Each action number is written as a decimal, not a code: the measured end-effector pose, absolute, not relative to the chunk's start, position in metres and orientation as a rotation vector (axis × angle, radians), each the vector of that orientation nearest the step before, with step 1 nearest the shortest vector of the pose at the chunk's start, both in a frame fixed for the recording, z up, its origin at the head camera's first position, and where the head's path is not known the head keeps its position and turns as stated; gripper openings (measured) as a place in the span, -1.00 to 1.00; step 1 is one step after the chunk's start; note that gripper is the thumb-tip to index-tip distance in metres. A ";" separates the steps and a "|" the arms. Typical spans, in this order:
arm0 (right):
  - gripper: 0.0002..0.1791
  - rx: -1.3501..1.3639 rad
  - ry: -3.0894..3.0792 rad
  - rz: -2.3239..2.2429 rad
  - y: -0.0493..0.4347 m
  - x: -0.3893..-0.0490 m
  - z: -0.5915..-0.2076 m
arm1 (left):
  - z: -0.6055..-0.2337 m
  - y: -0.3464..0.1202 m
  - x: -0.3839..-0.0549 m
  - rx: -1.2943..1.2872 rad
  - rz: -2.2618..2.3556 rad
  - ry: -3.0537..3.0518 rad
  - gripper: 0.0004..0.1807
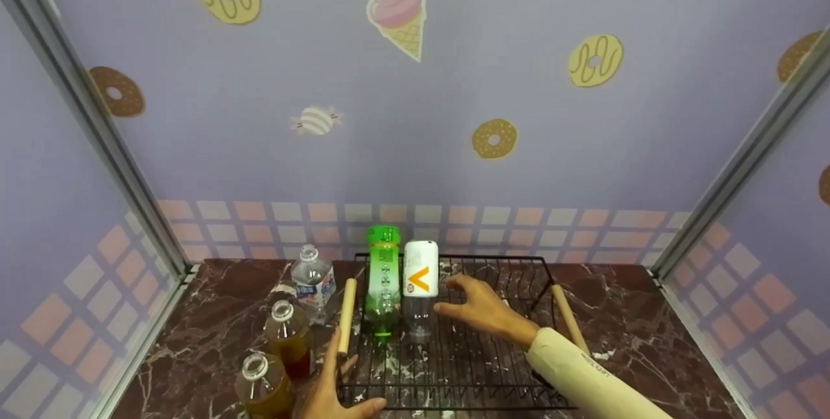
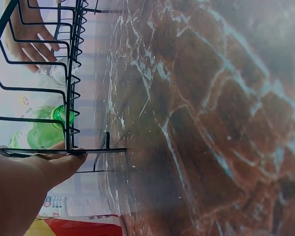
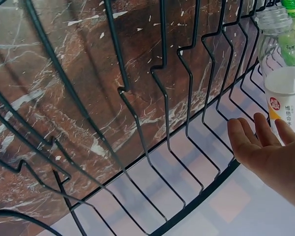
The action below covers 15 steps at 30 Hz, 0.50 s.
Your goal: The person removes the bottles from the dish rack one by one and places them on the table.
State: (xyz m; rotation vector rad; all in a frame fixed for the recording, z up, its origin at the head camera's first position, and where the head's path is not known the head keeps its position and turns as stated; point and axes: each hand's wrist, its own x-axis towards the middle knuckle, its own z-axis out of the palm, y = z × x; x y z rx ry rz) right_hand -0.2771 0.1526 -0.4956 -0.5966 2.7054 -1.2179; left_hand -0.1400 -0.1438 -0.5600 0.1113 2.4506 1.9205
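Observation:
A black wire dish rack (image 1: pixel 480 385) with wooden end handles stands on the counter. Inside its left part, a green bottle (image 1: pixel 384 276) and a clear bottle with a white sleeve (image 1: pixel 421 270) stand mouth down, side by side. My right hand (image 1: pixel 483 309) is just right of the white-sleeved bottle, thumb and fingers spread, holding nothing. In the right wrist view its fingertips lie close to the white sleeve (image 3: pixel 287 93); contact is unclear. At the rack's front left corner my left hand (image 1: pixel 331 386) holds the frame, thumb along the front, a fingertip showing inside the wires.
Left of the rack, three uncapped bottles stand upright: a clear labelled bottle (image 1: pixel 314 286) at the back and two with brown liquid, the middle bottle (image 1: pixel 288 338) and the front bottle (image 1: pixel 262 386). A patterned wall (image 1: pixel 454 185) rises behind the dark marbled counter (image 1: pixel 632 322).

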 end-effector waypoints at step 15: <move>-0.14 -0.522 2.697 -1.283 0.143 -0.282 -0.501 | -0.562 -0.146 -0.145 0.267 2.001 2.390 0.40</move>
